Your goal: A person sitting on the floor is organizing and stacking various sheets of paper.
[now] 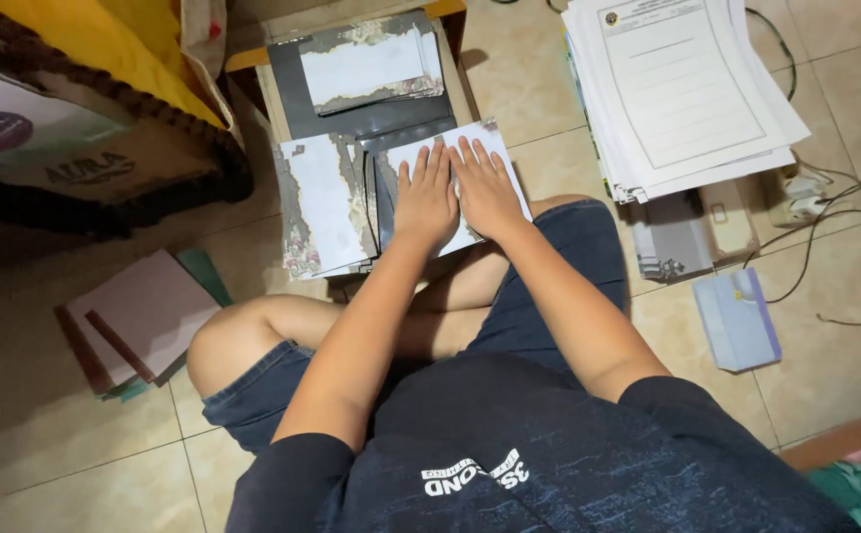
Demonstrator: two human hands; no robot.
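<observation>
The left hand (423, 202) and the right hand (486, 190) lie side by side, palms down and fingers stretched flat, on a white sheet of card with a mottled grey decorative border (505, 163). Neither grip closes around anything: both hands are spread wide and only press on the sheet, which lies directly beneath them, its far corner and right edge showing past the fingertips. The sheet rests on a low, dark grey surface (295, 104) in front of the person's folded knees. Just left of it, touching or nearly so, lies a stack of similar bordered white cards (324, 205), and another bordered card (366, 64) sits further back. A tall pile of printed white paper forms (682, 89) stands on the tiled floor (529, 69) to the right, well apart.
</observation>
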